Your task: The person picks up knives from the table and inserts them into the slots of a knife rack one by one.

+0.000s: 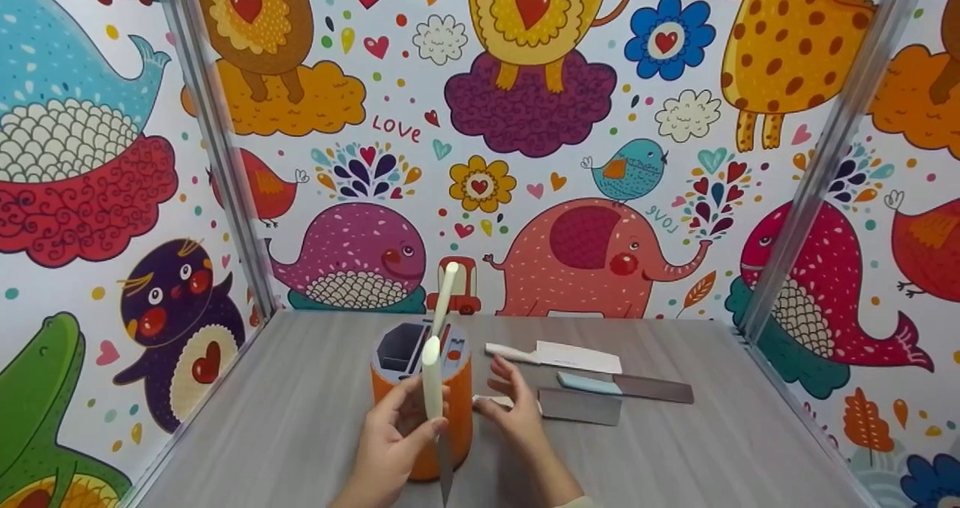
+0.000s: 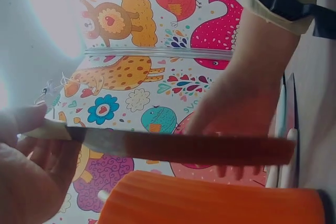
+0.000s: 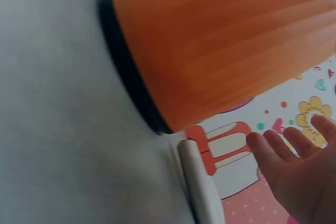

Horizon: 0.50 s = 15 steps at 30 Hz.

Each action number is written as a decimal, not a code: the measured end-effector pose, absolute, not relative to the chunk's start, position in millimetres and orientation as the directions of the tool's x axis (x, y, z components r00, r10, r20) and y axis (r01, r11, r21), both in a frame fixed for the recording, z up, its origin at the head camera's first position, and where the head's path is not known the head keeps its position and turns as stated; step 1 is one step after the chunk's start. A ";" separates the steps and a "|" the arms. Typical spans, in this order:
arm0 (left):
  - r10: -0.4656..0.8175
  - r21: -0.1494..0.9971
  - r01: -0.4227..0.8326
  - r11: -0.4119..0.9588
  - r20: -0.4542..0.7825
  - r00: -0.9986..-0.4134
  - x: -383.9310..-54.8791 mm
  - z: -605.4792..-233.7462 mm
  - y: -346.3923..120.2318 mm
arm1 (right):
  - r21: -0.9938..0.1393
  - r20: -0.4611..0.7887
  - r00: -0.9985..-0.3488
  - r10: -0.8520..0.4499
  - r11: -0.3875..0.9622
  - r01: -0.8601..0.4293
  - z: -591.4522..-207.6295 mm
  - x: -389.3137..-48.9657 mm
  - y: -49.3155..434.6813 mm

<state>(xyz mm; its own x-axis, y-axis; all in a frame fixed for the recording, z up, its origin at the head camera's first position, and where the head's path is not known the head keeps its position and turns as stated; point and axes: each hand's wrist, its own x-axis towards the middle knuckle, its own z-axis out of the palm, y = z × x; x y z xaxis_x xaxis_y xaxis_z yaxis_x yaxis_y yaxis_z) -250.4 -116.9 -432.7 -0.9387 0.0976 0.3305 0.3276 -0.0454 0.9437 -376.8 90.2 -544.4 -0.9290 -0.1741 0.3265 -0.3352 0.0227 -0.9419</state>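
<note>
My left hand [image 1: 386,433] grips the cream handle of a knife [image 1: 433,384], whose blade points down in front of an orange knife block [image 1: 461,425]. The left wrist view shows the knife blade [image 2: 210,149] side-on, apart from the block. A second cream-handled knife [image 1: 448,287] stands in a slot of the block's grey top. My right hand [image 1: 517,418] is beside the block with its fingers spread and loosely bent. Nothing is in its grasp in the right wrist view. In the head view it partly covers the white handle of a cleaver [image 1: 581,407] lying on the table.
Behind that cleaver lie a blue-handled knife [image 1: 649,388] with a dark blade and another white-handled cleaver [image 1: 577,356]. All rest on the grey wood-look table [image 1: 285,418]. Walls with cartoon animals and metal corner posts [image 1: 225,148] enclose the back and sides.
</note>
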 end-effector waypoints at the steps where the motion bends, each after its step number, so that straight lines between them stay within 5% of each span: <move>1: 0.092 0.942 0.333 -0.036 0.335 -0.938 -250.0 -431.5 -117.9 | -0.945 0.312 -0.930 -0.192 0.035 -0.325 -545.9 -377.5 88.0; 15: 0.057 0.938 0.347 0.022 0.345 -0.937 -246.8 -427.1 -128.7 | -0.972 0.182 -0.909 -0.375 0.069 -0.223 -564.9 -373.9 64.5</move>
<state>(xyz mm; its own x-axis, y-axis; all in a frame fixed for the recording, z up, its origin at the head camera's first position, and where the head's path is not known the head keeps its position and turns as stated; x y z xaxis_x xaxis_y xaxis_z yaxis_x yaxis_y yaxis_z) -246.8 -128.7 -427.1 -0.9367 0.0575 0.3454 0.3471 0.0218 0.9376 -373.9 64.5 -564.9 -0.9092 -0.3745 0.1822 -0.2233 0.0692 -0.9723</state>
